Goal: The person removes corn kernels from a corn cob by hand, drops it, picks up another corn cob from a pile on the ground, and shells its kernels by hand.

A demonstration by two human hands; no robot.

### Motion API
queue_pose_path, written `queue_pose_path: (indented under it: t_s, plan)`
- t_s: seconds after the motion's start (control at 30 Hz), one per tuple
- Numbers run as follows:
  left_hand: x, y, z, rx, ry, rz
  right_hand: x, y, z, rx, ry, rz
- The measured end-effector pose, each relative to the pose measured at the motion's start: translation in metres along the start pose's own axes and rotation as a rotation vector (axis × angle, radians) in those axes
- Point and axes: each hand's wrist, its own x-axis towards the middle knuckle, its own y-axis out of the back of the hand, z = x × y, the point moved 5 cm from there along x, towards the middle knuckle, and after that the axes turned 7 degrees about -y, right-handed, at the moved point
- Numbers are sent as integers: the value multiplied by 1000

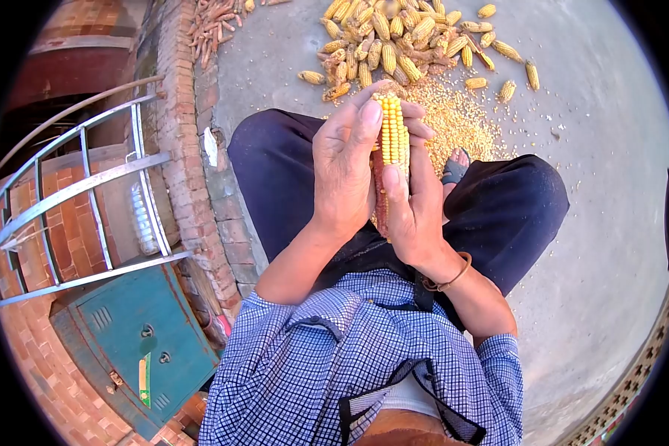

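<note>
Both hands hold one ear of corn point(394, 137) upright above my lap. Yellow kernels cover much of its upper part, while a strip along its left side and its lower end show bare reddish cob. My left hand point(346, 160) wraps its left side, thumb up near the top. My right hand point(415, 201) grips it from the right and below, with the thumb pressed on the lower kernels and fingers behind. The far side of the ear is hidden. Loose kernels point(453, 123) lie spread on the ground beyond my hands.
A heap of corn ears point(394, 37) lies ahead on the concrete, with stripped cobs point(214, 26) at upper left. To the left are a brick edge point(193, 149), a metal railing point(89, 178) and a green metal box point(145, 342). My sandalled foot point(456, 167) rests by the kernels.
</note>
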Motion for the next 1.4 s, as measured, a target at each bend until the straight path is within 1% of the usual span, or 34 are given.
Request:
queue_pose_path:
  t_s: [0.07, 0.2, 0.27, 0.37, 0.47, 0.5, 0.57, 0.6, 0.67, 0.9, 1.0, 1.1, 1.2, 1.3, 1.4]
  plan:
    - [2, 0, 1, 23, -3, 1, 0, 0, 3, -16, 10, 15]
    - [2, -2, 3, 175, -57, 21, -4, 2, 1, -82, 0, 29]
    - [0, -1, 4, 273, -98, 12, -4, 3, 0, -115, 37, 50]
    - [0, -2, 2, 322, -80, 60, -4, 2, 1, -120, 129, 99]
    - [-2, -7, 6, 298, -82, 42, -5, 0, -3, -104, 101, 89]
    - [-2, -9, 6, 246, -81, 37, -5, 1, -2, -97, 73, 70]
    - [-2, -11, 6, 142, -78, 28, -4, 2, -3, -96, 88, 72]
    - [-2, -10, 5, 162, -86, 6, -2, 3, -5, -100, 129, 92]
    - [-1, -4, 5, 203, -98, -33, -1, 2, -6, -51, 127, 83]
    - [10, 6, 8, 62, -124, -36, -1, -7, 3, 362, -91, -111]
    - [14, 10, 9, 67, -131, -47, -5, -11, -1, 431, -269, -188]
    - [16, 11, 11, -11, -82, -83, -4, -13, -8, 399, -243, -250]
    - [17, 12, 8, -42, -56, -93, -4, -13, -7, 389, -223, -225]
    - [12, 10, 6, 91, -105, -122, -5, -12, -9, 350, -228, -176]
    - [9, 13, 3, 112, -151, -142, -7, -13, -6, 356, -201, -179]
